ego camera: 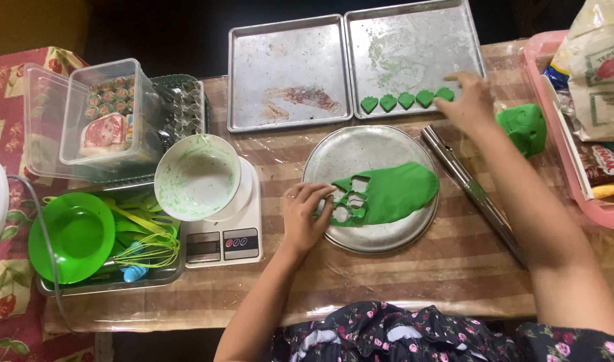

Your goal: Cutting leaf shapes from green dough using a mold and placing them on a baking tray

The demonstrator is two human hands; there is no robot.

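Left hand (305,213) rests fingers loosely bent on cut green dough sheet (387,194), gripping nothing; right hand (469,100) sets heart-shaped piece (445,94) on baking tray (414,40), grip unclear.

Green dough sheet (394,192) lies flat on round metal plate (370,238), w/ several cut-out holes at its left end, under left-hand fingertips. Five small green heart-shaped pieces (406,100) sit in a row along front edge of right baking tray (414,40), rightmost under right-hand fingers.

left hand (305,213): palm down, fingers curled | right hand (469,100): arm stretched forward, fingers extended
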